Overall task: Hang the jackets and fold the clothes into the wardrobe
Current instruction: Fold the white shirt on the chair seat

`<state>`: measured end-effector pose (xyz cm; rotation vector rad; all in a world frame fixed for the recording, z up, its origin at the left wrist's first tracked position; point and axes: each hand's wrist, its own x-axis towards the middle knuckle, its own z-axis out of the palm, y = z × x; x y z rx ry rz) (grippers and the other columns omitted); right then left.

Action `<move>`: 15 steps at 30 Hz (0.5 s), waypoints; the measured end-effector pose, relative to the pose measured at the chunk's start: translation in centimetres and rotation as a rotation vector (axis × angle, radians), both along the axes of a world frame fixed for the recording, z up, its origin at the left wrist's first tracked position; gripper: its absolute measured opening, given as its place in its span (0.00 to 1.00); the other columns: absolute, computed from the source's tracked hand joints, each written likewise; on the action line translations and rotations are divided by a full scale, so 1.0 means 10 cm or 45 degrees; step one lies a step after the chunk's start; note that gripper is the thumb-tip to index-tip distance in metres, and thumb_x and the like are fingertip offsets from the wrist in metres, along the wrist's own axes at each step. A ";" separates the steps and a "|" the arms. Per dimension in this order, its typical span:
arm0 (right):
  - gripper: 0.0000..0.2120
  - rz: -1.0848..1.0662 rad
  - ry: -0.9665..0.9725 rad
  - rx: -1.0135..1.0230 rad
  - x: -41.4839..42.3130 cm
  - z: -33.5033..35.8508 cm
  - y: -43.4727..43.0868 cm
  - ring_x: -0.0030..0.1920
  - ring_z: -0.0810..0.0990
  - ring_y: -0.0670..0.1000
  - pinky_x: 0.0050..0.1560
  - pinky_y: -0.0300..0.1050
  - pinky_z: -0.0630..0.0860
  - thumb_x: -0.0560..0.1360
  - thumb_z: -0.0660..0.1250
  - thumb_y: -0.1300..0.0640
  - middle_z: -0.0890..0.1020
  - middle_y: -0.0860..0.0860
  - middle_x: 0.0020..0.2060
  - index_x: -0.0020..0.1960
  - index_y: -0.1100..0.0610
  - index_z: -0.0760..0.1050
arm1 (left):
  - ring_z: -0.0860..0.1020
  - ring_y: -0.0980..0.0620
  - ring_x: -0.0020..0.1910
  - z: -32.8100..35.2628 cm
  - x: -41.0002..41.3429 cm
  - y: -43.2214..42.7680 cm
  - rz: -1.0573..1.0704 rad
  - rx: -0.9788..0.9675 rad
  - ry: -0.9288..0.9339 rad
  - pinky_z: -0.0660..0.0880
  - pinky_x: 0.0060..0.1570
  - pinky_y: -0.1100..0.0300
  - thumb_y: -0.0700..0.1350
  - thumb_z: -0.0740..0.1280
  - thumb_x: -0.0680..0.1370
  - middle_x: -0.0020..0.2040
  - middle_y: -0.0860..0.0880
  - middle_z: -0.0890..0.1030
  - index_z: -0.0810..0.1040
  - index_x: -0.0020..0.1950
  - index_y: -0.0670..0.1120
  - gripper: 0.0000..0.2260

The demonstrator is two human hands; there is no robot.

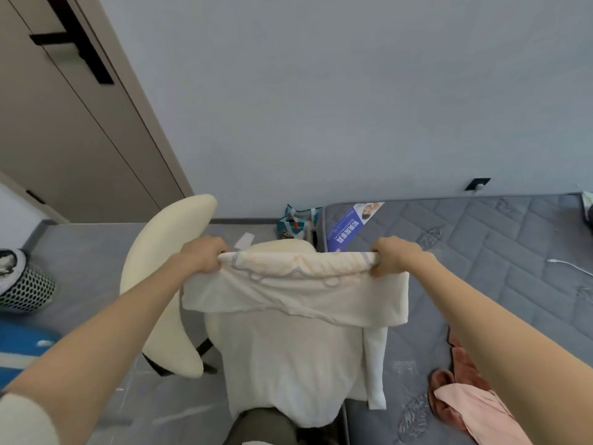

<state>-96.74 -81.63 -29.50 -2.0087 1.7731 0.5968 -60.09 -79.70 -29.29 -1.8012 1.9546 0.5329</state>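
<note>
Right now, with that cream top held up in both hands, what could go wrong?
1. The left hand and right hand grip only the upper edge of the cream top; a slip on one side would likely spoil the fold.
2. Its loose sleeve dangles low and might fold in crooked.
3. The top hangs close to the chair and could snag.

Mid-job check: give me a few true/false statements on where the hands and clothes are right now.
1. The left hand and right hand both grip the top edge of the cream garment. True.
2. The cream garment lies flat on the mattress. False: it hangs from the hands, in front of the chair.
3. A pink garment lies on the mattress. True.
4. The mesh basket stands on the mattress. False: it stands on the floor at the left.
</note>
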 end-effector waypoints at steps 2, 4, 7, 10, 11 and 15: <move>0.06 -0.003 -0.003 -0.070 0.06 -0.23 -0.17 0.47 0.74 0.54 0.38 0.43 0.65 0.74 0.64 0.55 0.76 0.51 0.50 0.48 0.52 0.68 | 0.77 0.44 0.55 -0.22 0.02 -0.23 -0.022 -0.079 -0.028 0.73 0.46 0.54 0.40 0.61 0.77 0.56 0.47 0.78 0.78 0.56 0.51 0.12; 0.03 -0.019 -0.027 -0.142 0.13 -0.42 -0.38 0.47 0.74 0.55 0.39 0.44 0.65 0.75 0.59 0.61 0.77 0.54 0.52 0.48 0.54 0.67 | 0.77 0.44 0.54 -0.40 0.04 -0.51 -0.033 -0.160 -0.056 0.71 0.42 0.56 0.38 0.60 0.77 0.55 0.47 0.79 0.78 0.56 0.53 0.14; 0.06 -0.080 -0.035 -0.247 0.23 -0.64 -0.73 0.48 0.74 0.57 0.37 0.44 0.63 0.74 0.57 0.65 0.77 0.55 0.51 0.47 0.55 0.65 | 0.77 0.45 0.54 -0.65 0.10 -0.97 -0.011 -0.216 -0.066 0.68 0.40 0.57 0.37 0.60 0.76 0.55 0.48 0.79 0.77 0.59 0.54 0.17; 0.10 -0.141 -0.005 -0.332 0.32 -0.83 -1.11 0.50 0.75 0.58 0.38 0.45 0.64 0.73 0.58 0.65 0.76 0.55 0.51 0.54 0.57 0.68 | 0.77 0.46 0.53 -0.89 0.17 -1.44 0.065 -0.265 -0.022 0.66 0.40 0.58 0.37 0.60 0.76 0.54 0.49 0.79 0.77 0.58 0.52 0.15; 0.12 -0.152 0.027 -0.340 0.35 -0.89 -1.24 0.52 0.75 0.58 0.38 0.45 0.65 0.74 0.58 0.65 0.76 0.55 0.51 0.56 0.57 0.68 | 0.77 0.46 0.53 -0.96 0.19 -1.58 0.078 -0.280 -0.003 0.66 0.40 0.58 0.37 0.60 0.76 0.54 0.48 0.79 0.77 0.57 0.52 0.15; 0.14 -0.175 0.118 -0.351 0.42 -1.19 -1.67 0.56 0.73 0.57 0.40 0.46 0.66 0.75 0.59 0.63 0.75 0.54 0.54 0.60 0.57 0.66 | 0.78 0.44 0.51 -1.31 0.22 -1.96 0.059 -0.282 0.041 0.68 0.40 0.56 0.36 0.59 0.76 0.54 0.46 0.79 0.76 0.58 0.49 0.15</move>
